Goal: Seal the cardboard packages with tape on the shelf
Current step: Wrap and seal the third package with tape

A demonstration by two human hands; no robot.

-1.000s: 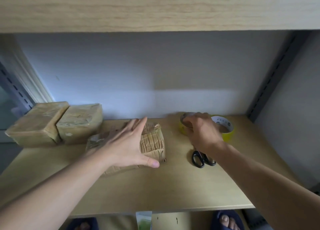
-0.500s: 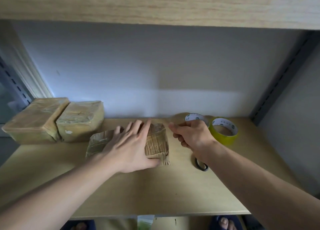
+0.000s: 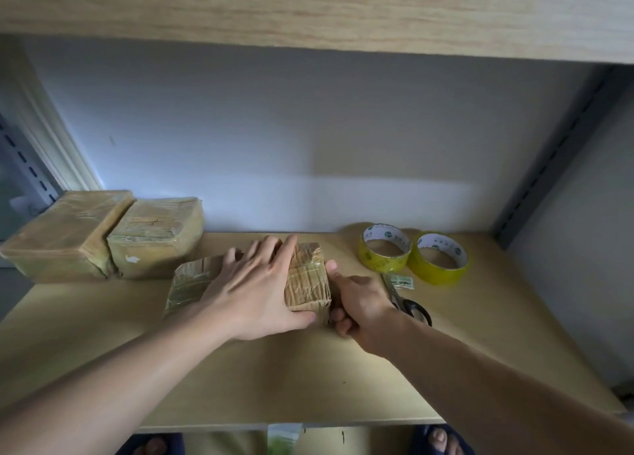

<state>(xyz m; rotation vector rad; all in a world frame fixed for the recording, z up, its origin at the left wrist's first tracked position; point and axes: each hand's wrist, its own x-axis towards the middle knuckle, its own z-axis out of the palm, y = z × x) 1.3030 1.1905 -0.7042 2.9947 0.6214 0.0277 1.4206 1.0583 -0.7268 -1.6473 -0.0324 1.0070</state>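
A tape-wrapped cardboard package (image 3: 307,276) lies mid-shelf. My left hand (image 3: 257,289) lies flat on its top with the fingers spread and straight, and the thumb runs along the front edge. At the package's right end my right hand (image 3: 356,303) grips it, thumb against the top corner and fingers curled round the side. Two yellow tape rolls (image 3: 384,252) (image 3: 442,260) lie flat to the right, apart from both hands. Black-handled scissors (image 3: 413,308) lie just behind my right wrist, partly hidden.
Two taped packages (image 3: 68,235) (image 3: 156,236) stand side by side at the back left. A small paper scrap (image 3: 403,280) lies by the scissors. The wooden shelf board (image 3: 308,379) has an upper shelf (image 3: 308,4) close overhead and a metal upright (image 3: 549,166) at right.
My right hand has left the tape roll at the back right and moved left to the package's right end. My left hand has stayed pressed on the package.
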